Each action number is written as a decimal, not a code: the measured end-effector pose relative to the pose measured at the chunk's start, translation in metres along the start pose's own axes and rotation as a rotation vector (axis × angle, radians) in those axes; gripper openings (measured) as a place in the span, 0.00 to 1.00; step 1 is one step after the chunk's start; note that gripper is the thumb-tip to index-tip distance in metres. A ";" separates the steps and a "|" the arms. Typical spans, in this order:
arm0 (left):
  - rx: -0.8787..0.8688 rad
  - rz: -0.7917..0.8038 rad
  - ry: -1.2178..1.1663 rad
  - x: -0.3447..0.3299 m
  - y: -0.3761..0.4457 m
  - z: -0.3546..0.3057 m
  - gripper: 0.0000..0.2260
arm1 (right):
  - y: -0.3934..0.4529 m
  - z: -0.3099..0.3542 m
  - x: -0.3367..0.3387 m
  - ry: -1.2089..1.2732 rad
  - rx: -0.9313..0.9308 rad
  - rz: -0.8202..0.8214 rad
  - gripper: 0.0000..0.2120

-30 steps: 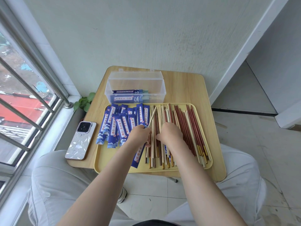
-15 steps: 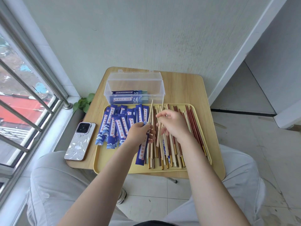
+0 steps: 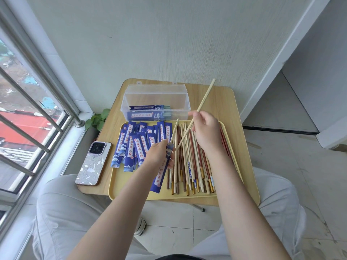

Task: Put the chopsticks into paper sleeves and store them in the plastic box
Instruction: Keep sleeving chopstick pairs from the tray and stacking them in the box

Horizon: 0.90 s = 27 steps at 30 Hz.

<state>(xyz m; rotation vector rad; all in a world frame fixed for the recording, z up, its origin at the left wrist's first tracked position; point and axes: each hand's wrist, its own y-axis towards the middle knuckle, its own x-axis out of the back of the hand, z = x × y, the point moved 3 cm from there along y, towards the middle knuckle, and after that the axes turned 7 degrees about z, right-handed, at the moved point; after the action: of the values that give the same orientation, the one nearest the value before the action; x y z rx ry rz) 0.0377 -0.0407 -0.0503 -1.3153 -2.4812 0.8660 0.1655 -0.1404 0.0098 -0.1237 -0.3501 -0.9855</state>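
1. Two hands work over the yellow tray point(image 3: 120, 186). The left hand point(image 3: 158, 153) curls round one blue paper sleeve point(image 3: 161, 175), with one pale chopstick point(image 3: 174, 130) already standing in its mouth, tip pointing to about 1 o'clock.
2. The right hand point(image 3: 206, 132) pinches a second pale chopstick point(image 3: 203, 99) between thumb and fingers; it slants from 7 o'clock to 1 o'clock, its lower end just beside the sleeve's mouth.
3. Loose sleeves point(image 3: 135, 145), roughly a dozen, overlap in the tray's 9 o'clock half; an exact count is hidden by the overlap.
4. Loose chopsticks point(image 3: 189, 166), well over twenty, pale and red-brown, lie side by side in the tray's 3 o'clock half.
5. One clear plastic box point(image 3: 155, 101), lid open, stands at 12 o'clock of the tray and holds at least two filled sleeves.
6. One phone point(image 3: 93, 163) lies camera side up at 9 o'clock, on a small wooden table point(image 3: 221, 106).
7. Barred window at 9 o'clock, white wall at 12, tiled floor, a green plant point(image 3: 97, 120) by the sill.
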 end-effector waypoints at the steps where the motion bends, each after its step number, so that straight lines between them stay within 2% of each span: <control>1: 0.021 0.009 -0.004 -0.001 -0.001 0.001 0.18 | -0.001 0.000 0.001 0.024 -0.012 -0.014 0.14; 4: 0.073 0.065 0.023 -0.003 -0.003 0.002 0.16 | -0.001 0.001 0.002 0.104 -0.013 -0.089 0.12; 8: 0.066 0.196 0.166 -0.006 -0.003 0.003 0.18 | 0.000 -0.001 0.002 0.181 0.008 -0.152 0.09; 15: -0.078 0.294 0.192 -0.013 -0.003 -0.001 0.20 | 0.003 -0.019 -0.002 -0.009 -0.072 -0.050 0.09; 18: -0.109 0.286 0.186 -0.014 -0.005 -0.005 0.19 | 0.002 -0.017 -0.003 -0.022 -0.115 -0.013 0.17; 20: -0.119 0.288 0.195 -0.014 -0.005 -0.006 0.18 | 0.001 -0.013 -0.001 0.065 -0.116 -0.046 0.28; 22: -0.122 0.288 0.209 -0.013 -0.005 -0.006 0.18 | 0.000 -0.012 0.001 0.128 -0.094 -0.099 0.34; 24: -0.110 0.284 0.222 -0.013 -0.005 -0.006 0.18 | 0.001 -0.012 0.003 0.135 -0.083 -0.143 0.34; 27: -0.097 0.288 0.233 -0.014 -0.005 -0.005 0.18 | 0.003 -0.011 0.004 0.085 -0.074 -0.155 0.28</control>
<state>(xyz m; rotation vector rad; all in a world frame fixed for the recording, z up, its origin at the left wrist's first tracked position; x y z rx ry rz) 0.0449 -0.0520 -0.0422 -1.7292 -2.2141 0.6100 0.1726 -0.1448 0.0009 -0.1231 -0.2483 -1.1540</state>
